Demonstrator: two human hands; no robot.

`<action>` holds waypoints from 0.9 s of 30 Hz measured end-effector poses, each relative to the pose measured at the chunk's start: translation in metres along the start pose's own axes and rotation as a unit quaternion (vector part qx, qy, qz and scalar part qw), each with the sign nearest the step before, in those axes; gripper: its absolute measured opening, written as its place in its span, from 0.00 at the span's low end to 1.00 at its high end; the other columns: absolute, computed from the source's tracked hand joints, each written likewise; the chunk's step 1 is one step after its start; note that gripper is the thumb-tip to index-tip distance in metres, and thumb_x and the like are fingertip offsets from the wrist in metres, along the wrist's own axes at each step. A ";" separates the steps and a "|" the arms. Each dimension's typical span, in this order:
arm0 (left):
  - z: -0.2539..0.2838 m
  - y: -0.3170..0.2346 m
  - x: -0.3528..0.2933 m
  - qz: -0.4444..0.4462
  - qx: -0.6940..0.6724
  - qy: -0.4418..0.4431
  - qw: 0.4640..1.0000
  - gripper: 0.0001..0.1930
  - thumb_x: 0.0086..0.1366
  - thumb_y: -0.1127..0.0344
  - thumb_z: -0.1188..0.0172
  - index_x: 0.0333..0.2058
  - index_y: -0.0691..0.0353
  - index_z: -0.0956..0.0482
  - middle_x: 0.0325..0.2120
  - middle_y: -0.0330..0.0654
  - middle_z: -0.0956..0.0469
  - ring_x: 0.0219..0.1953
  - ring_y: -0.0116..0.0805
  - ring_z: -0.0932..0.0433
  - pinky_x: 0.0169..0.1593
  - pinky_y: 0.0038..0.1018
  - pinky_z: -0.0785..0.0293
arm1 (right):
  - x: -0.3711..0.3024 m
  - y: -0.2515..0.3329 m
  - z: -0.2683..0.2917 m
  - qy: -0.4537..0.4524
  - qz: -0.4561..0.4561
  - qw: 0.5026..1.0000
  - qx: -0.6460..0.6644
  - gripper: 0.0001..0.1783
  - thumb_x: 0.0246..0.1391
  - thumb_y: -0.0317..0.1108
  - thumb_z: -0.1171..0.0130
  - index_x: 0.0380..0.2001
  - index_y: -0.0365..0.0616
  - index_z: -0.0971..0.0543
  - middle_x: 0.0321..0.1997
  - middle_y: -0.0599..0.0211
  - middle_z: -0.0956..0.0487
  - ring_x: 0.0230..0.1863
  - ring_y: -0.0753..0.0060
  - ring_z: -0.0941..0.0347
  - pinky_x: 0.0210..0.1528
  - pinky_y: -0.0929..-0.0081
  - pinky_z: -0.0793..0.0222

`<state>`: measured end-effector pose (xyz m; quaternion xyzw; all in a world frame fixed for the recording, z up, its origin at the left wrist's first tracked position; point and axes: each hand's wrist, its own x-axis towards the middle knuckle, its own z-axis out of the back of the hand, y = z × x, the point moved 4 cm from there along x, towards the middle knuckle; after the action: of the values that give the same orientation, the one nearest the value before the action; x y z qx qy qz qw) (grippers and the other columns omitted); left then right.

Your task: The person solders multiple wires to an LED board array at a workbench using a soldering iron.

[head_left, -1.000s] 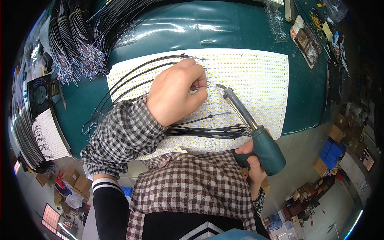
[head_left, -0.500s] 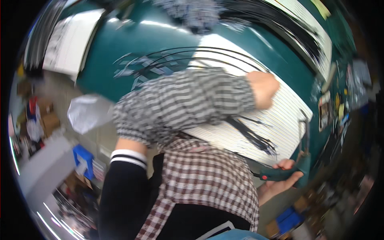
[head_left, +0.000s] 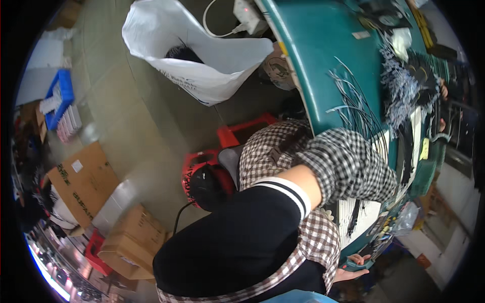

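My right hand is at the lower right, with its fingers closed round a dark green soldering gun. The tip cannot be made out at this moment. My left arm, in a black-and-white checked sleeve cover, reaches across toward the bench; the sleeve hides the hand at its end. Below the sleeve part of a white ribbed board shows, with a bunch of short black wires lying on it. Beyond the sleeve, loose dark wires lie spread over the green bench top.
Left of the bench stands an open white sack below a power strip. A red stool is close beside me. Cardboard boxes and a blue crate stand farther left. A wire bundle with grey ends lies at the bench's far side.
The view has swung left, bringing the floor and sack in and shifting the bench right. My left hand, seen before as a fist over the ribbed board, is now hidden. The right keeps the soldering gun.
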<state>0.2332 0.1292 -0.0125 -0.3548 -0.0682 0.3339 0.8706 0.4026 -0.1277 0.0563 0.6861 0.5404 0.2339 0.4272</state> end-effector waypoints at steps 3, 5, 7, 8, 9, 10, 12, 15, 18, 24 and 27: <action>0.019 -0.005 -0.011 -0.020 -0.010 -0.029 0.999 0.17 0.60 0.60 0.39 0.45 0.61 0.19 0.41 0.48 0.20 0.41 0.45 0.20 0.47 0.43 0.23 | -0.006 0.004 -0.012 0.010 -0.008 1.000 -0.008 0.35 0.61 0.51 0.42 0.62 0.39 0.34 0.32 0.72 0.30 0.36 0.79 0.31 0.35 0.82 0.22; 0.028 -0.008 -0.020 -0.035 -0.018 -0.045 0.998 0.17 0.60 0.60 0.39 0.45 0.61 0.19 0.41 0.48 0.20 0.41 0.46 0.20 0.47 0.42 0.23 | -0.013 0.004 -0.020 0.016 -0.008 1.000 -0.019 0.35 0.61 0.51 0.41 0.62 0.38 0.34 0.32 0.72 0.30 0.36 0.79 0.31 0.35 0.82 0.22; 0.034 -0.011 -0.031 -0.047 -0.025 -0.054 0.997 0.17 0.59 0.60 0.39 0.45 0.61 0.19 0.40 0.48 0.19 0.41 0.46 0.20 0.47 0.42 0.23 | -0.024 0.003 -0.028 0.017 -0.005 0.999 -0.027 0.35 0.61 0.51 0.41 0.62 0.38 0.33 0.32 0.72 0.30 0.36 0.79 0.31 0.35 0.82 0.22; 0.036 -0.012 -0.035 -0.051 -0.027 -0.059 0.997 0.17 0.59 0.60 0.38 0.45 0.61 0.18 0.40 0.48 0.19 0.42 0.46 0.20 0.47 0.42 0.23 | -0.028 0.003 -0.031 0.018 -0.004 0.999 -0.030 0.35 0.60 0.51 0.41 0.62 0.38 0.33 0.32 0.72 0.30 0.36 0.79 0.31 0.35 0.82 0.22; 0.038 -0.014 -0.039 -0.057 -0.028 -0.062 0.996 0.17 0.59 0.61 0.38 0.45 0.61 0.18 0.40 0.49 0.19 0.42 0.46 0.20 0.47 0.42 0.23 | -0.032 0.002 -0.033 0.019 -0.002 0.999 -0.029 0.35 0.60 0.51 0.41 0.62 0.38 0.33 0.32 0.72 0.30 0.36 0.79 0.31 0.35 0.82 0.22; 0.039 -0.016 -0.044 -0.062 -0.029 -0.063 0.996 0.17 0.59 0.61 0.38 0.45 0.61 0.18 0.40 0.49 0.19 0.42 0.46 0.20 0.47 0.42 0.23 | -0.037 0.000 -0.037 0.021 -0.002 0.999 -0.033 0.35 0.60 0.51 0.41 0.62 0.38 0.33 0.32 0.72 0.30 0.36 0.79 0.31 0.35 0.82 0.22; 0.041 -0.020 -0.049 -0.069 -0.029 -0.066 0.995 0.17 0.58 0.61 0.38 0.44 0.61 0.18 0.40 0.49 0.19 0.42 0.46 0.20 0.47 0.42 0.23 | -0.043 -0.002 -0.039 0.020 0.003 0.999 -0.036 0.35 0.60 0.51 0.41 0.62 0.38 0.33 0.32 0.72 0.30 0.36 0.79 0.31 0.36 0.82 0.22; 0.041 -0.025 -0.052 -0.074 -0.023 -0.061 0.995 0.17 0.57 0.61 0.38 0.44 0.61 0.18 0.40 0.49 0.19 0.42 0.47 0.20 0.47 0.42 0.23 | -0.050 -0.005 -0.038 0.019 0.010 0.999 -0.027 0.35 0.60 0.50 0.41 0.62 0.38 0.33 0.33 0.72 0.30 0.36 0.79 0.31 0.36 0.82 0.22; 0.038 -0.030 -0.049 -0.079 -0.017 -0.060 0.995 0.17 0.57 0.61 0.37 0.44 0.60 0.18 0.40 0.49 0.19 0.42 0.47 0.20 0.48 0.42 0.23 | -0.052 -0.006 -0.033 0.015 0.012 1.000 -0.018 0.35 0.60 0.50 0.41 0.62 0.38 0.33 0.33 0.72 0.30 0.36 0.79 0.31 0.36 0.82 0.22; 0.032 -0.031 -0.042 -0.075 -0.014 -0.053 0.996 0.17 0.55 0.61 0.37 0.43 0.60 0.17 0.40 0.50 0.18 0.43 0.48 0.20 0.48 0.42 0.23 | -0.053 -0.007 -0.025 0.011 0.016 1.000 -0.004 0.35 0.60 0.50 0.40 0.62 0.38 0.33 0.33 0.73 0.30 0.37 0.79 0.31 0.36 0.82 0.22; 0.032 -0.028 -0.039 -0.070 -0.020 -0.054 0.996 0.17 0.54 0.62 0.36 0.43 0.60 0.17 0.39 0.50 0.18 0.43 0.48 0.20 0.48 0.42 0.23 | -0.051 -0.007 -0.023 0.008 0.013 1.000 -0.001 0.35 0.60 0.50 0.40 0.62 0.38 0.33 0.33 0.73 0.30 0.37 0.79 0.31 0.37 0.82 0.22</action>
<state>0.2072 0.1084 0.0344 -0.3477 -0.1466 0.2893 0.8797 0.3647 -0.1674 0.0697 0.6908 0.5344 0.2452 0.4208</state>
